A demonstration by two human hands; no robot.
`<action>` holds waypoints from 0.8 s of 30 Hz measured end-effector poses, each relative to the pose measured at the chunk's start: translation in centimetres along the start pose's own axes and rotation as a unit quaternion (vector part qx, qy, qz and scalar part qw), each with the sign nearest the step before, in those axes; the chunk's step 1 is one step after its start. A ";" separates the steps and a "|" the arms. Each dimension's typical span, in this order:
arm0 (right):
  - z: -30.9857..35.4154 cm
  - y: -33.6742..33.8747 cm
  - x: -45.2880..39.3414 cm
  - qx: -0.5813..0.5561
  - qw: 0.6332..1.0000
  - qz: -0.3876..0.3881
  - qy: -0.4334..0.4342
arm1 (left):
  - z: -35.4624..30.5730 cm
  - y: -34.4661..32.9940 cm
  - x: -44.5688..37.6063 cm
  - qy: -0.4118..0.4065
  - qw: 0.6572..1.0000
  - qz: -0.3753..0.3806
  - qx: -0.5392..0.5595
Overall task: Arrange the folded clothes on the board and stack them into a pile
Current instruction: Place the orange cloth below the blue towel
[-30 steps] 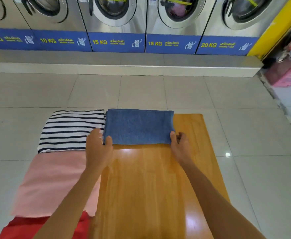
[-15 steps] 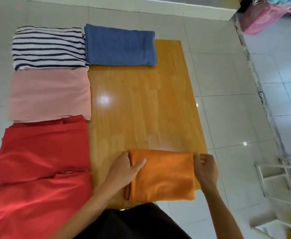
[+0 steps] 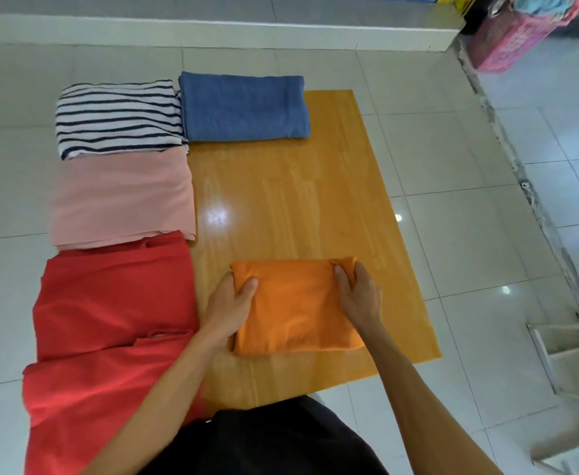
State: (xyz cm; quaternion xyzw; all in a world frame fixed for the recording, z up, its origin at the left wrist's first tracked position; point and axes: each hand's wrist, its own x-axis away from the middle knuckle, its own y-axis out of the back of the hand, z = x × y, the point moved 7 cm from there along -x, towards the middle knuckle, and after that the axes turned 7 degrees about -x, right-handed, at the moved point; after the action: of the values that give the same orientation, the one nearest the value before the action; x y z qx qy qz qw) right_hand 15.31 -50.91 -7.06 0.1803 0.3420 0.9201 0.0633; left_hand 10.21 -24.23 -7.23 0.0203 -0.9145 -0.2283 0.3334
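A folded orange cloth (image 3: pixel 296 308) lies on the near part of the wooden board (image 3: pixel 291 204). My left hand (image 3: pixel 231 306) grips its left edge and my right hand (image 3: pixel 358 294) grips its far right corner, bunching the fabric. A folded blue towel (image 3: pixel 243 108) rests at the board's far left corner. Left of the board, on the floor, lie a folded striped shirt (image 3: pixel 120 118), a folded pink cloth (image 3: pixel 120 197) and two red cloths (image 3: pixel 113 323), one behind the other.
Tiled floor surrounds the board. A raised step (image 3: pixel 212 29) runs along the far side. A pink laundry basket (image 3: pixel 510 42) stands at the far right. A white metal frame (image 3: pixel 576 351) sits on the floor at the near right.
My hands left the blue towel at the far end and came to the orange cloth near me. Since half a second ago both hands have closed on its edges and it sits a little farther up the board.
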 end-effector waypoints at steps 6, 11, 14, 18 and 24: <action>9.5 -2.1 -8.3 -0.034 0.996 0.017 0.085 | -4.1 8.2 -6.3 -0.016 0.995 -0.092 0.026; 15.7 -4.8 -16.5 -0.057 0.995 0.027 0.080 | -9.3 12.2 -13.0 -0.001 0.988 -0.157 0.012; 16.9 -7.0 -20.9 -0.055 0.996 0.036 0.059 | -11.3 13.3 -16.7 0.031 0.981 -0.190 0.006; 15.0 -8.9 -23.9 -0.021 0.998 0.054 0.022 | -11.3 12.6 -18.7 0.075 0.978 -0.193 0.008; 13.9 -8.6 -23.6 -0.046 0.996 0.036 0.062 | -11.3 11.7 -18.3 0.039 0.977 -0.206 -0.037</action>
State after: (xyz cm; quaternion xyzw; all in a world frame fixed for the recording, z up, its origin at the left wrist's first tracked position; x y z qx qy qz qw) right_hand 42.34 -41.63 -9.70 0.1316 0.2954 0.9461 0.0166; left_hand 32.74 -14.83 -5.52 0.2048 -0.8681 -0.3248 0.3146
